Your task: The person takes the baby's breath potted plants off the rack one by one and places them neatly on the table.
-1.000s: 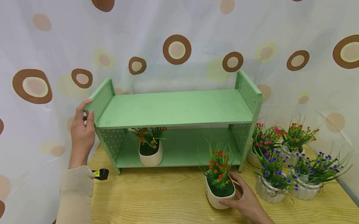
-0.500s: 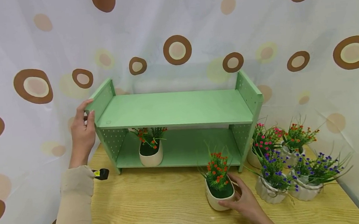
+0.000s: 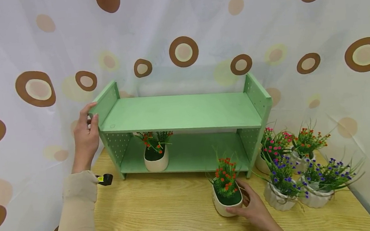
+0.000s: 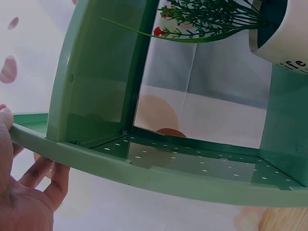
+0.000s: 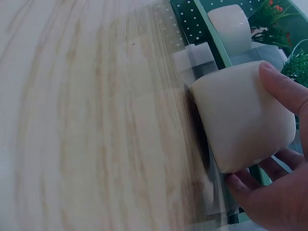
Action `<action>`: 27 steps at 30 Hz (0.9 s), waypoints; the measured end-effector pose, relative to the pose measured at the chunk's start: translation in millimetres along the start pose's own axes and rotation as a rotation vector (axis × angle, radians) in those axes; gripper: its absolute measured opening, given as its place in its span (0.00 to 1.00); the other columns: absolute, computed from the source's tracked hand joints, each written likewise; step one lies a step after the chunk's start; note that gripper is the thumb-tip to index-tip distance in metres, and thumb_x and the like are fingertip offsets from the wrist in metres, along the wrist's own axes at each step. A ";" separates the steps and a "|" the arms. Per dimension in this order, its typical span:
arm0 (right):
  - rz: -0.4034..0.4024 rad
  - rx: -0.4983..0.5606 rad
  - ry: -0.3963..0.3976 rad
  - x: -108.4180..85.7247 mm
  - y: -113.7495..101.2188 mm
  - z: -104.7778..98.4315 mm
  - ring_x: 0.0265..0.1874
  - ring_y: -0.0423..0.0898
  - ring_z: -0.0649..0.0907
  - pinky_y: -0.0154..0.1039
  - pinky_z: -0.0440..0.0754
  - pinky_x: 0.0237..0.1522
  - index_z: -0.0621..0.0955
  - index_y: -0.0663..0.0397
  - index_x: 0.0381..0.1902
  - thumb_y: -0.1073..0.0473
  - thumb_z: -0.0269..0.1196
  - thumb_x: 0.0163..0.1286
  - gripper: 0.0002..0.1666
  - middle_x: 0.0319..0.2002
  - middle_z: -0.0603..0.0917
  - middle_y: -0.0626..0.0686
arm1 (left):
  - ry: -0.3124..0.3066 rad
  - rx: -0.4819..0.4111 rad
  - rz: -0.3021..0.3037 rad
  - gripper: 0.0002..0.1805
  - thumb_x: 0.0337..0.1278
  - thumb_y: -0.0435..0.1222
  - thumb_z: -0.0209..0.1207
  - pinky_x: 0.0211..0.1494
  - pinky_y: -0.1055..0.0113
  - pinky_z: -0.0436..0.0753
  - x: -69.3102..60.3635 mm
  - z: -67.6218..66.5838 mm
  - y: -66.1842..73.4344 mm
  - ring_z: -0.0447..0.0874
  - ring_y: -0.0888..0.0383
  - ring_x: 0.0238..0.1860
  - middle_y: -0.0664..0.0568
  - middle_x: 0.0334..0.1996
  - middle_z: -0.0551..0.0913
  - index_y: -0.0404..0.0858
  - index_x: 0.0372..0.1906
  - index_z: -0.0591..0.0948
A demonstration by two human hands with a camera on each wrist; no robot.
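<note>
My left hand [image 3: 86,138] grips the upper left side panel of a two-tier green shelf [image 3: 178,110], thumb and fingers on either side of its edge. In the left wrist view the fingers [image 4: 57,180] curl around that panel. My right hand [image 3: 252,205] holds an oval white pot [image 3: 225,208] of red artificial flowers [image 3: 225,173], in front of the shelf's right half. In the right wrist view the thumb [image 5: 284,89] lies on the pot's upper side and fingers reach beneath it. Whether the pot touches the table is unclear. A similar potted plant [image 3: 157,163] stands on the lower tier, left.
Several more potted plants with pink, red and purple flowers, among them a purple one [image 3: 281,195], crowd the wooden table [image 3: 154,215] right of the shelf. A black and yellow object [image 3: 105,179] lies by its left leg. A spotted curtain [image 3: 179,19] hangs behind.
The red flowers in the held pot sway slightly left, then back right. Both hands stay in nearly the same places, and the shelf stands still.
</note>
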State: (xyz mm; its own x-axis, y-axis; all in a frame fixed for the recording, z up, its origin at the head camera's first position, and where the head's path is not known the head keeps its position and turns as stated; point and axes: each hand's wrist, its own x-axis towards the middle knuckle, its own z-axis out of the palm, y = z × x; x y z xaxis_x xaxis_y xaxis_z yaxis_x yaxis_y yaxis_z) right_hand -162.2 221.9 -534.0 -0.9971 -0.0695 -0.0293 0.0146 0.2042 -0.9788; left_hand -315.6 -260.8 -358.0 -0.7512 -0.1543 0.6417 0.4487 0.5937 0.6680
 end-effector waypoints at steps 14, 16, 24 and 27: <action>0.028 -0.046 0.014 3.1 2.0 4.1 0.76 0.62 0.66 0.50 0.70 0.73 0.58 0.56 0.81 0.64 0.80 0.56 0.61 0.78 0.63 0.63 | 0.015 0.007 -0.004 0.23 0.83 0.44 0.46 0.43 0.73 0.71 3.7 -3.8 2.3 0.78 0.48 0.49 0.43 0.67 0.76 0.58 0.75 0.69; 0.035 -0.053 0.019 2.3 1.7 3.8 0.76 0.63 0.66 0.52 0.69 0.73 0.58 0.56 0.81 0.63 0.80 0.56 0.61 0.78 0.63 0.64 | 0.009 0.007 -0.009 0.23 0.83 0.44 0.45 0.42 0.73 0.71 2.5 -3.6 1.7 0.78 0.48 0.48 0.41 0.66 0.76 0.58 0.76 0.69; 0.047 -0.042 0.021 -1.3 1.6 0.8 0.75 0.64 0.67 0.49 0.72 0.71 0.58 0.57 0.81 0.63 0.80 0.57 0.60 0.78 0.62 0.64 | 0.002 0.011 -0.018 0.23 0.84 0.45 0.45 0.43 0.75 0.71 0.4 -0.7 2.0 0.77 0.48 0.49 0.43 0.67 0.76 0.58 0.76 0.68; 0.050 -0.040 0.030 -2.2 2.0 0.6 0.75 0.65 0.67 0.46 0.74 0.70 0.59 0.58 0.80 0.64 0.80 0.57 0.60 0.76 0.62 0.65 | 0.002 0.005 -0.016 0.23 0.84 0.44 0.45 0.43 0.74 0.72 -0.2 -0.2 2.5 0.76 0.51 0.48 0.43 0.67 0.76 0.58 0.76 0.68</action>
State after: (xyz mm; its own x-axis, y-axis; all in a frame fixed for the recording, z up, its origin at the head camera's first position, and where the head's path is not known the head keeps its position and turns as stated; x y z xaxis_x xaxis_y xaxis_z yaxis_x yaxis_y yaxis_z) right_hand -159.9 221.9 -536.1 -0.9970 -0.0289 -0.0713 0.0621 0.2455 -0.9674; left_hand -314.3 -259.5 -356.4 -0.7572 -0.1656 0.6318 0.4342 0.5950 0.6763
